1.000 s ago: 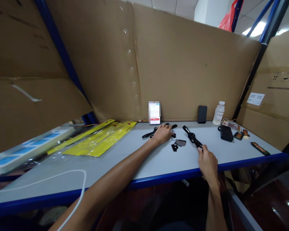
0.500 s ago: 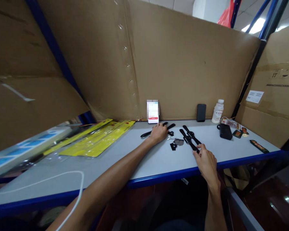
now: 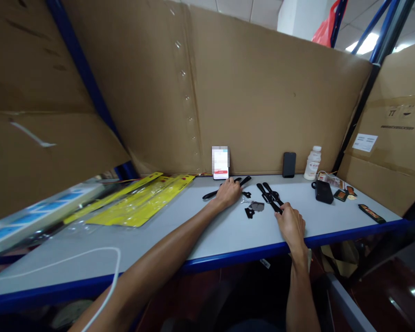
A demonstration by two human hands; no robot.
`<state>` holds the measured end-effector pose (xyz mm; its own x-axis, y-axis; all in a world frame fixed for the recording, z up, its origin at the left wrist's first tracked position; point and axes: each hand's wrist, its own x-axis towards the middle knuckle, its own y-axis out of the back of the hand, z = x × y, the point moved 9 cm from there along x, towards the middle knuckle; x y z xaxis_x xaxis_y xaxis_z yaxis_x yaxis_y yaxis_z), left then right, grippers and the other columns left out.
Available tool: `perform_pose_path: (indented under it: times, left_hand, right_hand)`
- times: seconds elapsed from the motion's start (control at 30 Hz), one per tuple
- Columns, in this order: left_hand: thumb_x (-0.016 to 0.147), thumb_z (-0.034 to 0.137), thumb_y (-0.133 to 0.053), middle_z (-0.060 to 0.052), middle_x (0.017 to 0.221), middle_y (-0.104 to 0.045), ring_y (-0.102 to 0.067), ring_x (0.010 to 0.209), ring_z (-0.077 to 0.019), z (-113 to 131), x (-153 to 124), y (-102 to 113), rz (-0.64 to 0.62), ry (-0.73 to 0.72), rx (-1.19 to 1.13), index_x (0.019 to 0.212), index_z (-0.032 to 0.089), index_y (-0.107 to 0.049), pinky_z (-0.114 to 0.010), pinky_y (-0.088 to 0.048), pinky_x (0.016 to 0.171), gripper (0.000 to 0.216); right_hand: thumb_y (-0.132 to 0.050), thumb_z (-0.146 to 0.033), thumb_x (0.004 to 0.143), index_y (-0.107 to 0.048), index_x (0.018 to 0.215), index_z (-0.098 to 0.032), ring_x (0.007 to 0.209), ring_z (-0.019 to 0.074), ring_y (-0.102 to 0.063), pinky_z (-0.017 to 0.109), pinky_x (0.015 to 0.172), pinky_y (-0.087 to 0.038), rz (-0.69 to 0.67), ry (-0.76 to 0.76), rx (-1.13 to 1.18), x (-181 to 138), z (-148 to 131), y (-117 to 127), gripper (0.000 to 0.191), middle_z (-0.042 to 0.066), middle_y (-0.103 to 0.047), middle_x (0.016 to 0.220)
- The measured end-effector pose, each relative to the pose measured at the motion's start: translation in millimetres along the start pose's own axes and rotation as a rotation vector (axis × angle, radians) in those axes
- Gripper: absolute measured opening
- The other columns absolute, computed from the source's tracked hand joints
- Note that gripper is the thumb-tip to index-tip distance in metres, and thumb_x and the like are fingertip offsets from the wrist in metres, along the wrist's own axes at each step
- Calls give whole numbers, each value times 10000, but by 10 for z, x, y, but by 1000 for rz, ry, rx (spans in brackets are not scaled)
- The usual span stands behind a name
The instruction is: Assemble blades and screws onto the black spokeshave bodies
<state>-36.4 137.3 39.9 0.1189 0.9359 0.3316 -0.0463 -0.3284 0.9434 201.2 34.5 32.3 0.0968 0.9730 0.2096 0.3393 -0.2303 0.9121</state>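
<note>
My left hand (image 3: 229,192) is closed over the middle of black two-handled spokeshaves, hiding their centres. One spokeshave handle (image 3: 210,195) sticks out to the left, and others show beyond the fingers. Two more spokeshaves (image 3: 268,197) lie side by side on the table. At their near ends, my right hand (image 3: 290,222) is closed with thumb and fingers on a handle. Between the hands are grey flat blades (image 3: 257,206), a black cap piece (image 3: 249,213), a second black cap piece (image 3: 246,195) and small silvery parts (image 3: 245,201).
Yellow-backed clear packages (image 3: 141,207) cover the table's left side. A lit phone (image 3: 221,163) and a dark phone (image 3: 289,165) lean on the cardboard wall (image 3: 249,106). A white bottle (image 3: 312,163), black case (image 3: 323,192) and small dark packets stand right. A white cable (image 3: 116,267) hangs in front.
My right hand has moved slightly left and away from me. The two spokeshaves on the right now lie closer together and more evenly lined up. My left hand stays in place.
</note>
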Motion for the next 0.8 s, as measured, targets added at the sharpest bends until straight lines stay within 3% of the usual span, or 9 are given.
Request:
perform_pose_path:
  times: [0.17,0.3,0.37,0.43,0.5,0.6,0.7,0.8]
  left_hand:
    - [1031,353,-392,-184,1113,-559,-550,1049,-295,117,-50,224,63,-106,25,1145,100,-625,-393,-474,887,362]
    - [1028,348,-417,-140,1077,-553,-538,997,-273,531,-260,459,142,-390,-29,1243,141,-593,-399,-473,883,346]
    - [1030,347,-421,-131,1081,-555,-535,1000,-271,822,-448,577,164,-555,-115,1332,149,-543,-416,-473,897,381]
    - [1030,354,-432,-124,1119,-557,-534,1029,-271,1099,-653,693,184,-689,-218,1400,191,-490,-427,-473,906,409]
    - [1034,358,-433,-130,1143,-558,-536,1038,-274,1323,-832,776,207,-771,-272,1435,204,-448,-433,-482,890,430]
    - [1034,392,-443,-131,1144,-570,-543,1045,-277,1555,-1016,800,200,-859,-264,1429,200,-440,-432,-495,884,439]
    - [1024,430,-469,-127,1170,-581,-554,1087,-281,1582,-1023,811,179,-869,-276,1435,200,-419,-436,-494,925,473]
    - [997,489,-513,-142,1286,-556,-542,1175,-294,1380,-865,907,223,-792,-367,1488,217,-338,-459,-476,988,589]
  right_hand:
    - [-557,-364,947,-610,1157,-209,923,239,-671,306,755,-420,74,-33,210,46,65,13,267,64,-719,886]
    - [-503,-517,943,-616,1155,-178,676,180,-609,283,678,-436,277,65,700,-57,141,144,415,-23,-605,647]
    - [-533,-609,900,-569,1241,-152,550,144,-544,258,562,-425,209,124,971,-103,147,119,571,-44,-587,643]
    - [-598,-662,840,-558,1251,-153,460,110,-487,223,429,-355,54,146,1209,-142,127,67,656,-43,-605,666]
    - [-639,-679,805,-613,1162,-166,410,85,-458,197,358,-288,-37,138,1408,-180,136,79,626,-32,-617,665]
    - [-676,-655,794,-676,1067,-168,370,72,-448,183,333,-280,-55,119,1554,-201,171,129,558,-28,-613,598]
    - [-710,-610,784,-690,992,-161,356,87,-477,187,330,-315,30,91,1560,-193,197,128,496,-31,-606,539]
    - [-696,-580,806,-662,900,-172,389,114,-545,202,354,-390,234,69,1568,-215,242,144,420,-26,-628,555]
